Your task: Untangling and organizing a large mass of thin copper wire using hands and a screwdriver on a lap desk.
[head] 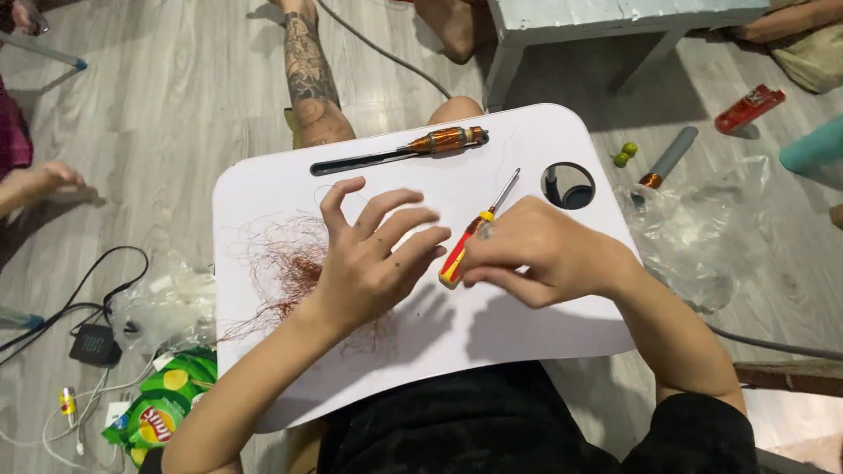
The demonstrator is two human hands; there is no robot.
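beside the tangled thin copper wire [285, 263], light and snag-prone, the left hand [373, 259] hovers spread while the right hand [536, 254] pinches the red-and-yellow plastic-handled screwdriver [465, 246], probably best held by the handle.

Centre of the frame: your lap tray [544, 325] is smooth matt white plastic. Left, fine bare copper wire [285, 263]; the screwdriver [470, 237] pairs glossy red-yellow plastic with a bright metal shaft. The floor [176, 96] looks pale wood-grain.
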